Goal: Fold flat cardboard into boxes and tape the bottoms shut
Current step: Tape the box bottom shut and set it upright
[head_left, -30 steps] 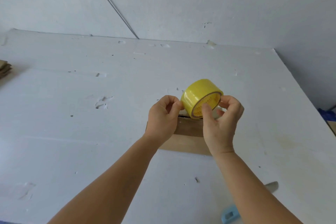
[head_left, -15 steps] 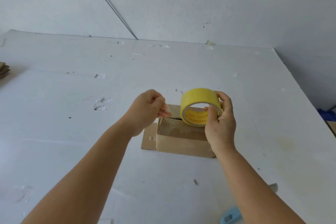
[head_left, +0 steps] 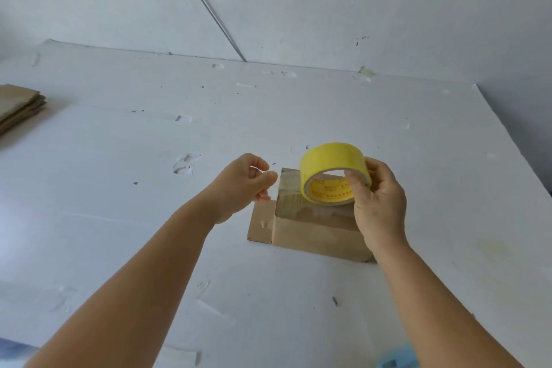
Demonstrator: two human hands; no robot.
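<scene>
At frame centre, the right hand point(head_left: 379, 203) gripped the yellow tape roll point(head_left: 331, 173) above the cardboard box point(head_left: 316, 230). The left hand point(head_left: 245, 185) pinched the pulled tape end point(head_left: 288, 185) at the box's left edge.

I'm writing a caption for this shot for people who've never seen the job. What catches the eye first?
The bright yellow tape roll stands out, gripped by the right hand above a small brown cardboard box on the white table. The left hand pinches the clear tape end, drawn out leftward over the box. Flat cardboard is stacked at far left.
</scene>
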